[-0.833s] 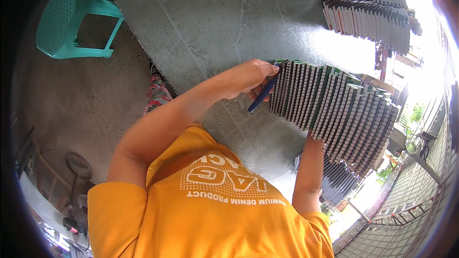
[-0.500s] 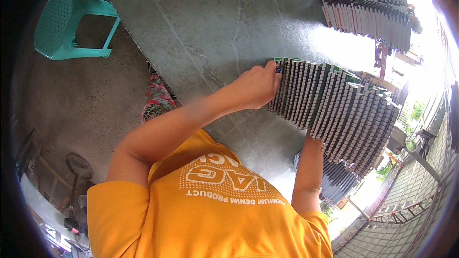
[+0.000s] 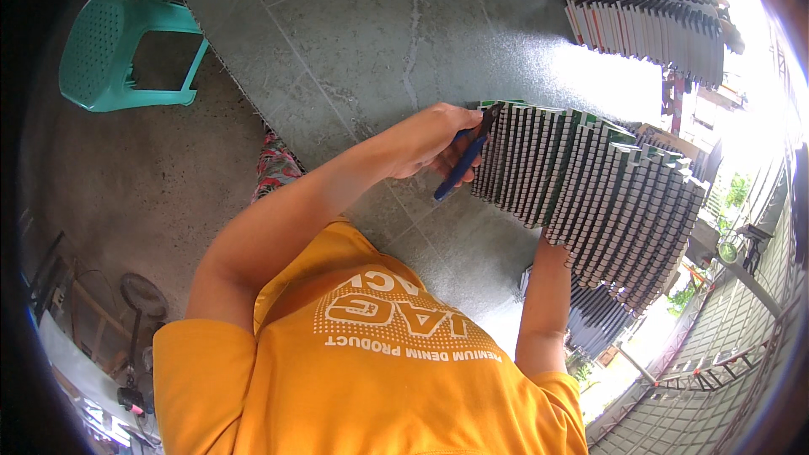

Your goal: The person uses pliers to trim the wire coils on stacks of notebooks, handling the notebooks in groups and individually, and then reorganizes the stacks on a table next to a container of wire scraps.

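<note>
Pliers [image 3: 459, 172] were clasped in the left grip [image 3: 441, 139], the hidden right grip could not be judged, and the coil-bound notebooks [image 3: 581, 181] were deemed heavy, slide-prone, best supported underneath.

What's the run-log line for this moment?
left hand: holds blue-handled tool, tip at upper-left corner of coil-bound stack | right hand: hidden by stack | teal stool: on floor, left
</note>
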A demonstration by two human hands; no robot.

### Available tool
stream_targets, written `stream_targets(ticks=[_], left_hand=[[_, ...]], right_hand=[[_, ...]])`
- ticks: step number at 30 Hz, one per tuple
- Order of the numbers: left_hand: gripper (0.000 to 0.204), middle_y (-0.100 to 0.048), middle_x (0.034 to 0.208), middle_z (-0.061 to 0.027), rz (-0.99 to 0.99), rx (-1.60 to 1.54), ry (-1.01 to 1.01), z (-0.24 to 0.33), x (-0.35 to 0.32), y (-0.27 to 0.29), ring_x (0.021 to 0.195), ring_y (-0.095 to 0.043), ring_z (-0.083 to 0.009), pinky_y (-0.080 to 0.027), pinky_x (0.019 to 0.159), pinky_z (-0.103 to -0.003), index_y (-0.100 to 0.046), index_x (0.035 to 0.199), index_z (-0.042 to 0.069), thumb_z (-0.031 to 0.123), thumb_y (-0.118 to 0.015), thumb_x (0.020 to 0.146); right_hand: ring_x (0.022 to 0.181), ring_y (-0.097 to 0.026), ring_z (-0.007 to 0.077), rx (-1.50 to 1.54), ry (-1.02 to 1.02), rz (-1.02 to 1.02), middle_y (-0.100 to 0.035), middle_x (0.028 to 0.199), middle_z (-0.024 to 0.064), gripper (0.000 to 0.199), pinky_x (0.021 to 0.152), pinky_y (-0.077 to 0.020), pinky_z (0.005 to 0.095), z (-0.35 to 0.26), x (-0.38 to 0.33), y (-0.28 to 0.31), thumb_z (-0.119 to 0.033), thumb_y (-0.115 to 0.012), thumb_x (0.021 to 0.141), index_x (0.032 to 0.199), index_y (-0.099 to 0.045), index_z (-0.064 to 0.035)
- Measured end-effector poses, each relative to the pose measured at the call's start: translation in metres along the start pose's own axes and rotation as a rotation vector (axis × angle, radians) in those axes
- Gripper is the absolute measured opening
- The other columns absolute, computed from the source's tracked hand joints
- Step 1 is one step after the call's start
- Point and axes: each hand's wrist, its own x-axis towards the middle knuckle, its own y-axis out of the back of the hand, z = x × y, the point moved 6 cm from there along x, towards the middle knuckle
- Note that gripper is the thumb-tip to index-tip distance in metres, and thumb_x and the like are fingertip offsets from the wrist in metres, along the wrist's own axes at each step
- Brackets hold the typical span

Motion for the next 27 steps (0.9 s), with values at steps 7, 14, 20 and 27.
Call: stream_targets(ticks=[7, 14, 20, 27], left_hand=[[0.031, -0.056, 0.079, -0.0200, 0.691, 1.413, -0.572, 0.009, -0.013, -0.026, 0.064, -0.058, -0.0301, -0.047, 0.061, -0.044, -0.051, 0.085, 0.000, 0.027, -0.039, 0.093], [0.036, -0.058, 0.084, -0.0103, 0.074, 0.127, -0.141, -0.005, -0.001, 0.001, 0.068, -0.060, -0.0229, -0.049, 0.065, -0.034, -0.055, 0.095, 0.002, 0.034, -0.038, 0.092], [0.038, -0.057, 0.082, -0.0100, -0.039, -0.044, -0.053, -0.011, 0.003, -0.004, 0.067, -0.060, -0.0204, -0.049, 0.060, -0.033, -0.054, 0.097, -0.001, 0.033, -0.037, 0.092], [0.033, -0.056, 0.077, -0.0118, 0.079, 0.260, -0.084, 0.003, -0.003, -0.011, 0.066, -0.059, -0.0196, -0.048, 0.059, -0.033, -0.051, 0.100, 0.000, 0.027, -0.034, 0.094]], right_hand=[[0.118, -0.038, 0.0229, 0.004, -0.003, -0.007, -0.038, 0.129, 0.0112, 0.059, 0.097, -0.0379, 0.0424, 0.001, 0.001, -0.003, -0.047, -0.042, 0.083, 0.126, -0.040, -0.0066], [0.119, -0.037, 0.0232, -0.004, 0.005, -0.008, -0.037, 0.130, 0.0116, 0.061, 0.097, -0.0374, 0.0429, -0.003, -0.002, -0.003, -0.049, -0.042, 0.082, 0.127, -0.039, -0.0065], [0.120, -0.036, 0.0235, -0.009, -0.001, -0.002, -0.036, 0.131, 0.0119, 0.063, 0.098, -0.0369, 0.0435, -0.003, -0.002, -0.002, -0.050, -0.042, 0.082, 0.127, -0.039, -0.0065], [0.120, -0.035, 0.0238, 0.001, -0.001, -0.003, -0.035, 0.132, 0.0122, 0.065, 0.098, -0.0363, 0.0441, -0.002, -0.004, 0.000, -0.052, -0.041, 0.081, 0.128, -0.038, -0.0064]])
